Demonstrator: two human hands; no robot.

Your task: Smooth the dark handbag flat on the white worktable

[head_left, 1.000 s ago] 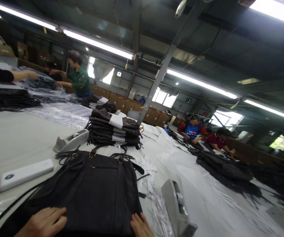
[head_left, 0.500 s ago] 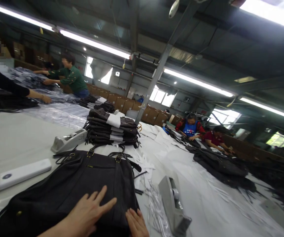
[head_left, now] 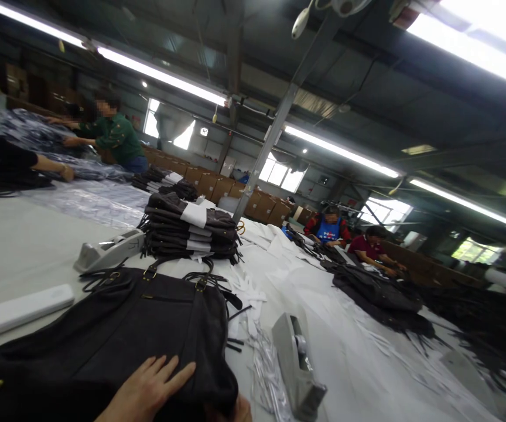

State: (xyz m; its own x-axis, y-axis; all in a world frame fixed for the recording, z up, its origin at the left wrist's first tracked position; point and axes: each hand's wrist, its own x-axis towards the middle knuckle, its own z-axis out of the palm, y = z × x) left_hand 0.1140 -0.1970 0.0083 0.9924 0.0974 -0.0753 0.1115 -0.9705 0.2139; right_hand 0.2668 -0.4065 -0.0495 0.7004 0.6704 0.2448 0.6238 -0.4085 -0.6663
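A dark fabric bag [head_left: 147,316] with brass buckles and thin straps lies flat on the white table [head_left: 24,246] in front of me. My left hand [head_left: 147,387] rests palm down on its near part, fingers apart. Only a sliver of my right hand [head_left: 242,411] shows at the bottom edge, tucked under the bag's bunched near right corner, which it grips. A stack of folded dark bags with white paper bands [head_left: 191,234] stands just beyond the bag.
A grey tape dispenser [head_left: 294,363] stands right of the bag, beside clear plastic strips [head_left: 266,375]. Another dispenser [head_left: 108,251] and a white device [head_left: 16,309] lie at left. A co-worker's sleeved arm [head_left: 11,155] reaches in far left. Other people [head_left: 330,228] work behind a heap of dark bags [head_left: 380,296].
My left hand slid forward over the bag, then drew back toward me. The bag's near right corner now bunches over my right hand. The view has shifted right and slightly up.
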